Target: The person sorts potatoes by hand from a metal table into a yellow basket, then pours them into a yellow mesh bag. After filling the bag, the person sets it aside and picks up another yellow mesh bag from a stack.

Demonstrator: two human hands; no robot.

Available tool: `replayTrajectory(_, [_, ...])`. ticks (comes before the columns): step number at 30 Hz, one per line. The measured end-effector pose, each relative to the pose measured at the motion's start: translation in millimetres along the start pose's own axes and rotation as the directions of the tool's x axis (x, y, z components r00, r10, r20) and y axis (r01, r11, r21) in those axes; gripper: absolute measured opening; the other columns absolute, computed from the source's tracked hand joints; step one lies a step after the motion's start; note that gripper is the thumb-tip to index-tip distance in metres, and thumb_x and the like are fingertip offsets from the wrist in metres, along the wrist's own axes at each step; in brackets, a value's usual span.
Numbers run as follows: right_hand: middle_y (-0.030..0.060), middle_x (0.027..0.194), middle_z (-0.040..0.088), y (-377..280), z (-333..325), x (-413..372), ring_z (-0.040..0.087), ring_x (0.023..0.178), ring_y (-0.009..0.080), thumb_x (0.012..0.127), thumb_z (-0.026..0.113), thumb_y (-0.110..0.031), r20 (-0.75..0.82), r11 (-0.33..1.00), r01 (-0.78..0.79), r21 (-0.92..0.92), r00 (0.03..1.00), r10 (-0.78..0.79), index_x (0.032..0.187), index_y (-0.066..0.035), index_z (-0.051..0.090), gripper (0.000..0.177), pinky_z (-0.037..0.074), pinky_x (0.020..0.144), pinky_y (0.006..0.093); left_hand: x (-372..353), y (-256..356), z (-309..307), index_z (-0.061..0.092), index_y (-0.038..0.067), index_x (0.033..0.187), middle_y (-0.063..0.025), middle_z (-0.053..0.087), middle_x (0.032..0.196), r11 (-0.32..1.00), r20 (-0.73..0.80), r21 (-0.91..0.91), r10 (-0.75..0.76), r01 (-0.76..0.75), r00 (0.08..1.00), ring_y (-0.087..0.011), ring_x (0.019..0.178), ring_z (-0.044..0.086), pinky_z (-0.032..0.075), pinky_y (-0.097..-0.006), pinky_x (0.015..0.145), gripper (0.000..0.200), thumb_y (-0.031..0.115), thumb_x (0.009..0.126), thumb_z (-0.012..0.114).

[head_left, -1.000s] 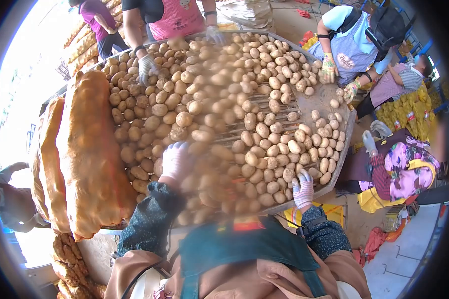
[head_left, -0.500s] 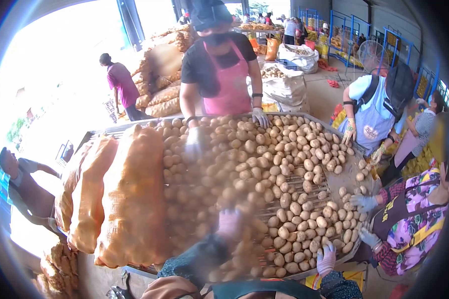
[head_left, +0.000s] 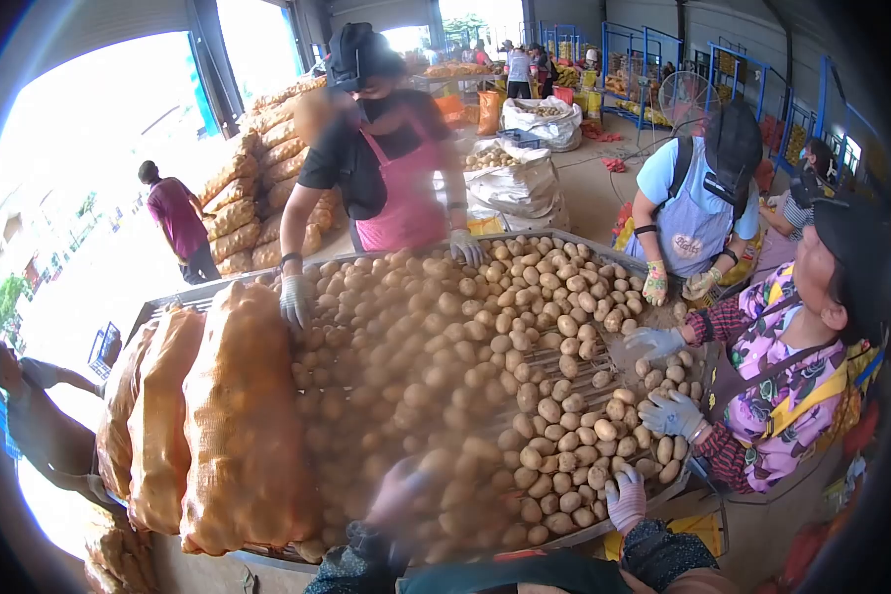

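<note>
A big sorting table (head_left: 653,490) is heaped with pale brown potatoes (head_left: 525,327). My left hand (head_left: 398,498), in a light glove, is blurred as it reaches into the pile near the front edge; whether it grips a potato I cannot make out. My right hand (head_left: 626,499), in a white striped glove, rests with fingers spread on the potatoes by the near right rim. Two full orange mesh sacks (head_left: 238,416) lie on the table's left side.
A person in a pink apron (head_left: 396,188) stands across the table with gloved hands on the potatoes. Two more people (head_left: 698,213) (head_left: 782,366) sort at the right side. Stacked sacks (head_left: 267,168) and white bags (head_left: 520,183) stand behind.
My view has tilted up, so the table sits lower and the hall behind shows. My left hand has slid right and nearer the front edge; my right hand stays at the near right rim.
</note>
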State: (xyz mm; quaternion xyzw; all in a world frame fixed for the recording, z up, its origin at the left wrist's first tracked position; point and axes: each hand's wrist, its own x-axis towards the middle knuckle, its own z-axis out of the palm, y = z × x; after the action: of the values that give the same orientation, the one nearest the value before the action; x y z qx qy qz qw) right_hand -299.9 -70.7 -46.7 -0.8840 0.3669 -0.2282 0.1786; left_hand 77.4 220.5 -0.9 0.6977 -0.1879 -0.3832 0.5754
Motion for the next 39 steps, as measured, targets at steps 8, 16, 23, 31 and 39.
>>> replayTrajectory(8, [0.0200,0.123,0.059,5,-1,-7,0.052,0.113,0.0425,0.088,0.066,-0.025,-0.038,1.000,-0.002,-0.007,0.999,0.002,0.105,0.003,0.065,0.033,0.044,0.100,0.0507,-48,4,15,0.055,0.003,0.127,-0.0086,0.066,0.113,0.589,0.130,-0.782,-0.169,0.206,0.977,-0.0240,0.102,0.063,0.053,-0.0390,0.088,0.046,0.033,0.094,0.067])
replayTrajectory(16, [0.0190,0.121,0.061,5,0,-11,0.054,0.111,0.0420,0.088,0.066,-0.025,-0.068,1.000,-0.002,-0.020,0.998,0.001,0.106,0.003,0.066,0.033,0.046,0.098,0.0507,-57,11,32,0.063,0.009,0.108,-0.0042,0.067,0.102,0.748,0.185,-0.619,-0.158,0.239,0.970,-0.0224,0.093,0.063,0.053,-0.0399,0.079,0.035,0.040,0.091,0.068])
replayTrajectory(23, [0.0197,0.121,0.061,9,11,-11,0.055,0.112,0.0429,0.088,0.065,-0.027,-0.052,0.999,-0.026,-0.039,0.998,0.024,0.107,0.002,0.067,0.035,0.046,0.100,0.0508,-53,-15,23,0.063,0.009,0.108,-0.0049,0.067,0.102,0.921,0.272,-0.352,-0.073,0.169,0.960,-0.0221,0.093,0.063,0.053,-0.0385,0.079,0.036,0.038,0.090,0.071])
replayTrajectory(31, [0.0208,0.122,0.060,7,12,-7,0.054,0.114,0.0433,0.089,0.064,-0.028,-0.043,0.997,-0.062,-0.040,0.997,0.061,0.106,0.002,0.067,0.034,0.046,0.100,0.0513,-50,-25,15,0.063,0.008,0.109,-0.0057,0.067,0.103,0.933,0.254,-0.318,-0.089,0.170,0.963,-0.0217,0.092,0.063,0.053,-0.0369,0.079,0.037,0.036,0.088,0.074])
replayTrajectory(39, [0.0214,0.124,0.060,6,8,-5,0.054,0.115,0.0441,0.089,0.064,-0.028,-0.031,0.997,-0.076,-0.020,0.997,0.075,0.105,0.003,0.067,0.034,0.046,0.100,0.0514,-53,-17,21,0.063,0.007,0.109,-0.0065,0.067,0.103,0.925,0.242,-0.325,-0.120,0.197,0.963,-0.0212,0.092,0.064,0.053,-0.0353,0.078,0.038,0.033,0.086,0.077])
